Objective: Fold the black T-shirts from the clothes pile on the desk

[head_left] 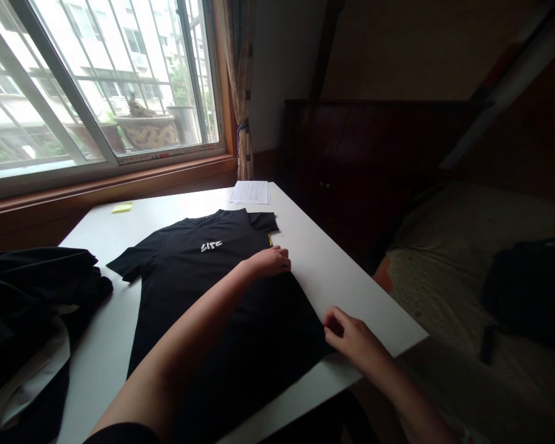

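A black short-sleeved T-shirt (194, 290) with white lettering on the chest lies spread out on a white table (342, 280), its collar toward the window. My left hand (272, 261) reaches across the shirt and grips its right side edge below the sleeve, fingers closed on the fabric. At the lower right corner of the hem, my right hand (345, 330) pinches the cloth between thumb and fingers. My left forearm covers part of the shirt's middle.
Dark clothing (32, 296) is heaped at the table's left. A yellow sticky-note pad (123, 208) and white papers (250, 192) lie at the far edge. Beyond are a barred window (134, 80) and a curtain (243, 92). A bed (444, 259) with a dark bag (531, 290) stands right.
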The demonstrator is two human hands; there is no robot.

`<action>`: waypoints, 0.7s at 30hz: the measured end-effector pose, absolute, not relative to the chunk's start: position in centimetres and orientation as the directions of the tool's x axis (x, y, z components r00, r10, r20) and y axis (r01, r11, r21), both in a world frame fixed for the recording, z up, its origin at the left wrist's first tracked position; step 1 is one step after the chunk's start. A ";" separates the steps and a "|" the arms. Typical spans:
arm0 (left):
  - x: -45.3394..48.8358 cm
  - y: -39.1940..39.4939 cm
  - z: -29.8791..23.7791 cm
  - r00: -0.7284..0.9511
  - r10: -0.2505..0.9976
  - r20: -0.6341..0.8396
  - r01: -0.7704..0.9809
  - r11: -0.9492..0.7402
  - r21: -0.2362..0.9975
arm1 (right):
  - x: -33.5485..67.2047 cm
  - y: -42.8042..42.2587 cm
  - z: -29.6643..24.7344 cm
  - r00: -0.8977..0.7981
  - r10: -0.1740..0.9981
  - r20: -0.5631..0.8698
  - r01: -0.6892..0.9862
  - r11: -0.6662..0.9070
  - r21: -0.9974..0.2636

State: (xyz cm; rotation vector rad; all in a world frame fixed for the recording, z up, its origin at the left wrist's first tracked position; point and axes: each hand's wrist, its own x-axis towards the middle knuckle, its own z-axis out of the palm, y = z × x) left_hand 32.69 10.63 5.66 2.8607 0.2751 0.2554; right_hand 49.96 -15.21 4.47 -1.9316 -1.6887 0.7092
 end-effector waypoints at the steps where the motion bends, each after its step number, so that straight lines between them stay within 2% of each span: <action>1: 32.8 10.3 5.4 0.958 0.238 0.161 0.192 -0.947 0.258 | 50.0 -15.2 4.5 0.080 0.993 -0.088 0.765 -0.118 -0.633; 6: 32.3 8.9 4.4 0.896 0.373 0.242 0.308 -0.913 0.268 | 50.2 -15.0 4.4 0.007 0.990 -0.138 0.830 -0.083 -0.552; 10: 29.8 8.0 4.3 0.853 0.378 0.359 0.230 -0.892 0.390 | 50.5 -14.8 5.1 -0.031 0.990 -0.137 0.836 -0.049 -0.547; 13: 26.4 6.6 4.2 0.835 0.394 0.384 0.229 -0.883 0.410 | 50.6 -14.3 6.0 -0.080 0.994 -0.079 0.831 0.022 -0.556; 16: 21.7 4.3 3.9 0.802 0.478 0.358 0.354 -0.863 0.360 | 50.2 -13.4 6.7 -0.116 0.993 0.011 0.808 0.101 -0.581; 21: 12.3 -0.5 3.1 0.710 0.635 0.306 0.614 -0.770 0.175 | 49.2 -10.6 6.7 -0.195 0.968 0.157 0.810 0.250 -0.530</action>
